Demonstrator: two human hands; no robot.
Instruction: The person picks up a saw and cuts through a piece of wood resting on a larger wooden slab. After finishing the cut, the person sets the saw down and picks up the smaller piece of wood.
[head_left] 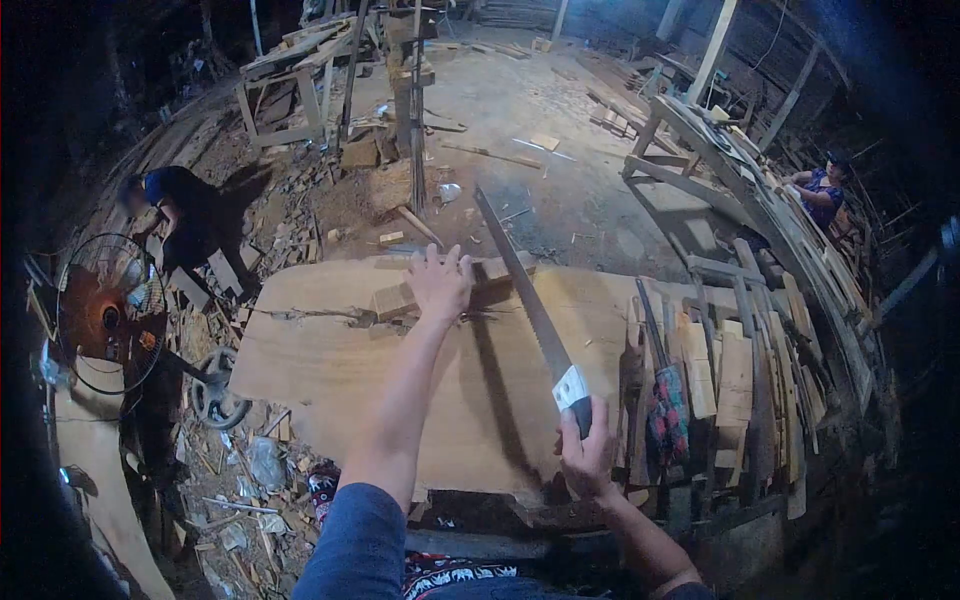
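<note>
Two hands are at work over a broad wooden slab [330,370] that lies flat before the person. Left hand [440,285], arm stretched well forward, lies palm-down with fingers spread on a small wood block [395,298] near the slab's far edge; it presses rather than grips, and is not closed round anything. Right hand [585,455] is closed round the dark handle of a hand saw [530,300] at the slab's near right edge. Saw blade runs long and straight from that handle up and to the left, away from the person, its tip passing beyond the far edge just right of the left hand's fingers. Long axis of the saw therefore lies roughly along the line of sight, angled slightly leftward; the block sits to the blade's left, close beside it, and the left hand is plainly the nearer one to it. Whether the teeth touch the wood cannot be told. Stacked offcuts [735,370] stand right of the slab. A standing fan [105,315] is at left. Two other persons work farther off, one crouched at left [175,205], one at far right [820,190].
</note>
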